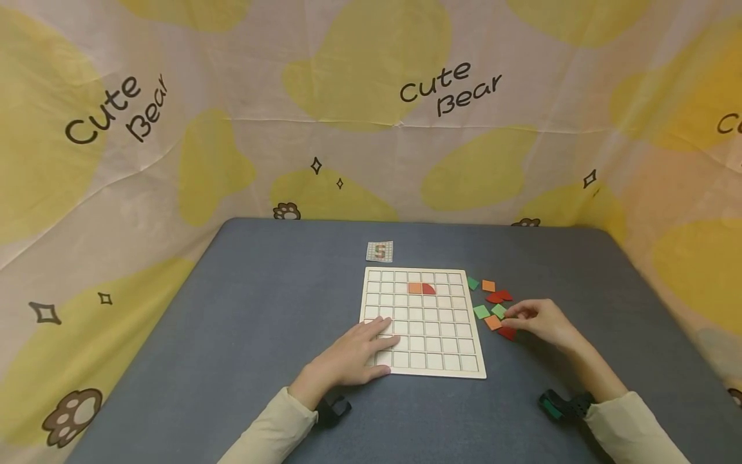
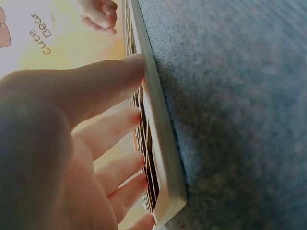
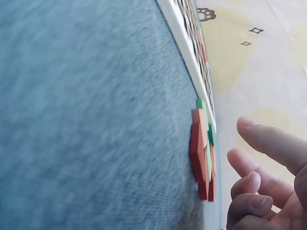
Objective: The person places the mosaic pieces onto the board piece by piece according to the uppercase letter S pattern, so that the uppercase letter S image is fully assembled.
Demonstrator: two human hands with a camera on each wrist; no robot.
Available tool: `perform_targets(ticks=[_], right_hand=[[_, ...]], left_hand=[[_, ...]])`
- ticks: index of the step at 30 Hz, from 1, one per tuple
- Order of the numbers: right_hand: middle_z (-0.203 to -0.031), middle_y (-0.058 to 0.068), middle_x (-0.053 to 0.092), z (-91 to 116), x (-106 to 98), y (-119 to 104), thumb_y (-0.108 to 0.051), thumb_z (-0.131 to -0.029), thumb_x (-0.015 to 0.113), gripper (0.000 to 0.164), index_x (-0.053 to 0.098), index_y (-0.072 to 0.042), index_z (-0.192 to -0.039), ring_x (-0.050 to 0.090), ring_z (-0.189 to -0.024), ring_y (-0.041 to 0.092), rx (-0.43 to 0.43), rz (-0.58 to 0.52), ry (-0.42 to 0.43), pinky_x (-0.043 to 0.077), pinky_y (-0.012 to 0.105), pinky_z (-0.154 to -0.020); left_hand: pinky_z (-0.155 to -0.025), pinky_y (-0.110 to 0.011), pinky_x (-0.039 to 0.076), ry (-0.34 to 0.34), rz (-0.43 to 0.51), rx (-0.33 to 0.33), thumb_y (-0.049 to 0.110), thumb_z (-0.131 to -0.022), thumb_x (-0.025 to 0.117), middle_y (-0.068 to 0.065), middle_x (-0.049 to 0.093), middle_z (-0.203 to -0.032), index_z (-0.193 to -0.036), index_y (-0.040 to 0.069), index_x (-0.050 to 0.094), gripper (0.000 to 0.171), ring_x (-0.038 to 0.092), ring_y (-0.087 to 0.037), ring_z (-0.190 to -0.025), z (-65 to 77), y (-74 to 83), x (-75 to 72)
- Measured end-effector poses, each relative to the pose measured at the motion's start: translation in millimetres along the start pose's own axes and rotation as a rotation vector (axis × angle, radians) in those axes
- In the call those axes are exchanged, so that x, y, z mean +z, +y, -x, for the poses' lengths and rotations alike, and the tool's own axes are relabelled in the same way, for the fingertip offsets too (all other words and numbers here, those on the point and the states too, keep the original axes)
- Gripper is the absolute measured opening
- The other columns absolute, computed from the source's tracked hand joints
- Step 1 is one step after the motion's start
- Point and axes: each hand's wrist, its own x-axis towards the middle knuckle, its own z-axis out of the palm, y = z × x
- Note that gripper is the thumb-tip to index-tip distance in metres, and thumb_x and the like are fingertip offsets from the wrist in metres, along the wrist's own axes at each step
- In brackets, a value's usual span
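Observation:
A white grid board [image 1: 426,328] lies on the table, with an orange square tile [image 1: 415,288] and a red quarter-round tile [image 1: 428,289] side by side in an upper row. My left hand [image 1: 353,354] rests spread on its lower left part; in the left wrist view the thumb [image 2: 110,81] touches the board's edge. Over the loose tiles right of the board hovers my right hand [image 1: 539,319], near a light green tile [image 1: 498,311] and an orange tile [image 1: 493,322]. In the right wrist view its thumb and index finger stand apart, with nothing visible between them.
Among the loose tiles are another green one [image 1: 481,312], a darker green one [image 1: 472,283], an orange one [image 1: 489,285] and red ones [image 1: 507,333]. A small card [image 1: 379,251] with a coloured grid pattern lies behind the board. A printed cloth [image 1: 359,84] hangs around the blue-grey table [image 1: 261,290].

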Motion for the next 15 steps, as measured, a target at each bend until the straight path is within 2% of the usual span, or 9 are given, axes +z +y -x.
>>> perform_targets(ticks=[8,15], right_hand=[[-0.068,-0.003,0.049,6.9,-2.6,6.8,-0.026,-0.081,0.077,0.036,0.071,0.004,-0.1,0.041,-0.062,0.005,0.008,0.024,-0.021,0.032,0.021,-0.054],[-0.068,-0.003,0.049,9.5,-2.4,11.3,-0.029,-0.078,0.079,0.037,0.071,0.002,-0.097,0.042,-0.064,0.007,0.043,0.07,-0.006,0.031,0.022,-0.054]], left_hand=[[-0.118,-0.047,0.034,0.004,-0.007,0.005,0.039,-0.091,0.061,-0.012,0.037,-0.156,-0.14,0.02,0.051,0.053,0.035,-0.03,-0.146,0.2,0.1,0.2],[-0.117,-0.047,0.035,0.012,-0.008,0.013,0.038,-0.091,0.061,-0.012,0.038,-0.155,-0.14,0.019,0.052,0.053,0.035,-0.03,-0.145,0.6,0.2,-0.2]])
